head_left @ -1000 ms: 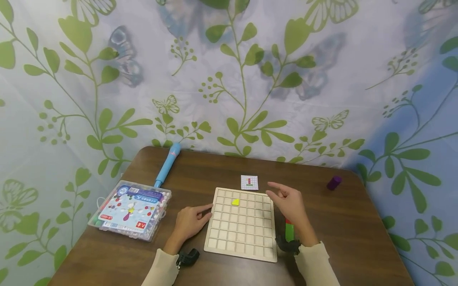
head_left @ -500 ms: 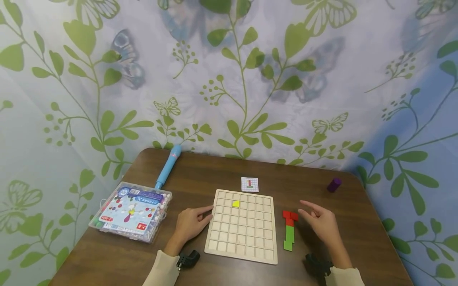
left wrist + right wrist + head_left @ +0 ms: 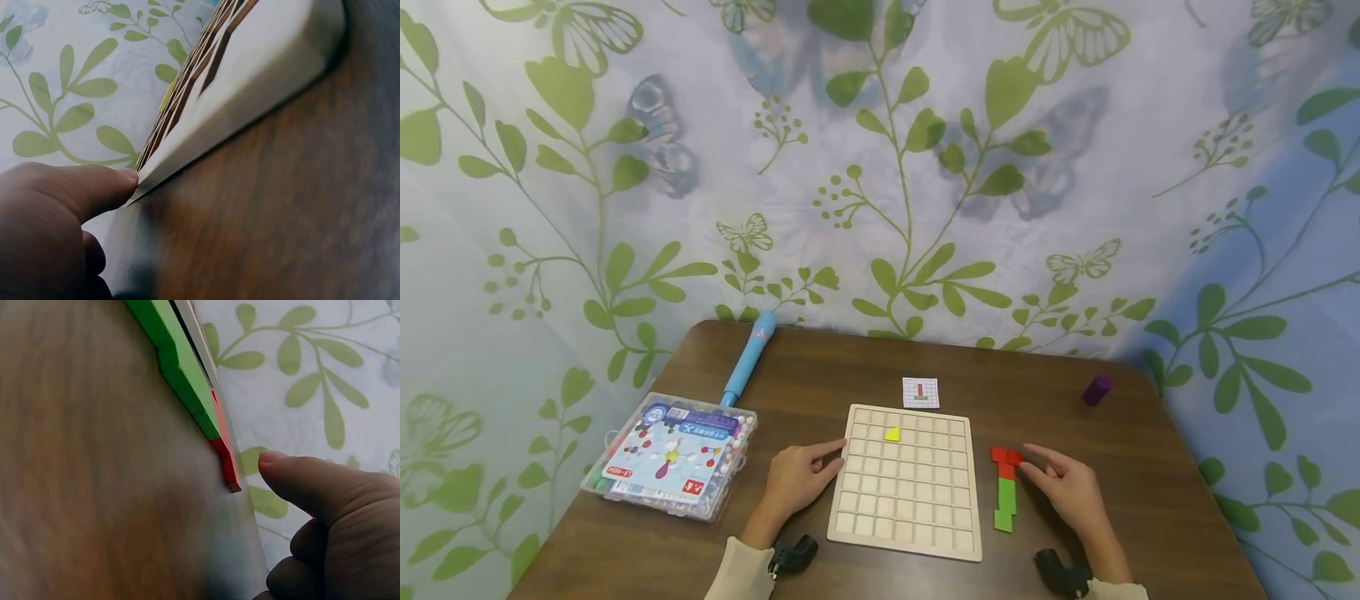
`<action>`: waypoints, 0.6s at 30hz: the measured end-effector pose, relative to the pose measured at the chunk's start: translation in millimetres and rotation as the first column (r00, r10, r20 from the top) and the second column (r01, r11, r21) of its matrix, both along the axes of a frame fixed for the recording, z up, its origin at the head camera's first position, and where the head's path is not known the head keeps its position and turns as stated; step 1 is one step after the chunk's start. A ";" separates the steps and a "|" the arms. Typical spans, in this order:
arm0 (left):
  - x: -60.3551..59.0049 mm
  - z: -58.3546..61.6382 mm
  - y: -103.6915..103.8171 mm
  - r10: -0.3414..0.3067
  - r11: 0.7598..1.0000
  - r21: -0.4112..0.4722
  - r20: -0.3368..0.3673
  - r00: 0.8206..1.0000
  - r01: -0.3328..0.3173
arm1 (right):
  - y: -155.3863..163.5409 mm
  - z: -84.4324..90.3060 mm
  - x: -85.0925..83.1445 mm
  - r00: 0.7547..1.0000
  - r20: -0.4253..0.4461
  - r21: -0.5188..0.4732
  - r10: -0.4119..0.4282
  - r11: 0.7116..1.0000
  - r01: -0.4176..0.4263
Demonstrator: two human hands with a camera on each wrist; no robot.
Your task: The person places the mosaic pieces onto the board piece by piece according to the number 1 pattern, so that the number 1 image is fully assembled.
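Note:
A wooden grid board lies on the table, a small yellow piece in one of its upper squares. My left hand rests at the board's left edge; the left wrist view shows the thumb against its side. Right of the board, red pieces and green pieces lie in a joined column. Beside the red end is my right hand, thumb and forefinger apart, with nothing held. In the right wrist view a small gap separates the thumb from the red piece.
A small printed card lies behind the board. At the left sits a clear plastic box with a coloured label, and behind it a blue microphone-shaped object. A purple cylinder is at the back right.
From above the board's upper right corner, my right hand has moved right and down to the red pieces, uncovering the red and green column. The left hand has stayed at the board's edge.

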State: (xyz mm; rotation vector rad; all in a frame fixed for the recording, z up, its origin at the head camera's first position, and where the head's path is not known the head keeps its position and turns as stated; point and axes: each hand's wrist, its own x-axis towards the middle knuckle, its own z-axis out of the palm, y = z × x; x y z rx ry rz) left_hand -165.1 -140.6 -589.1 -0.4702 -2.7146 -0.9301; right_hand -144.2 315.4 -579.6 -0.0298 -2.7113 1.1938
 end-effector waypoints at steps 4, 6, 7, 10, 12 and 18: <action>1.5 1.3 -1.3 0.015 1.000 0.002 0.011 1.000 -0.015 | -2.9 -0.6 0.6 1.000 0.015 0.071 -0.012 0.997 0.011; 1.1 1.7 -1.3 0.012 1.000 0.001 0.018 1.000 -0.012 | -3.5 -0.1 0.6 1.000 0.007 0.112 -0.007 0.994 0.006; 0.8 1.8 -1.1 0.009 1.000 -0.001 0.019 1.000 -0.009 | -3.5 0.4 0.4 1.000 0.000 0.135 -0.004 0.991 0.004; 0.0 2.1 -0.1 0.003 1.000 0.001 0.014 1.000 -0.003 | -3.5 2.1 -0.2 1.000 -0.023 0.185 0.013 0.983 -0.008; -0.4 2.3 0.4 0.003 1.000 0.001 0.010 1.000 -0.003 | -3.3 3.0 -0.5 0.999 -0.029 0.205 0.022 0.979 -0.016; 0.9 1.2 0.7 0.006 1.000 -0.009 0.028 1.000 -0.006 | -3.5 1.5 -2.0 0.998 0.040 0.225 0.042 0.973 -0.049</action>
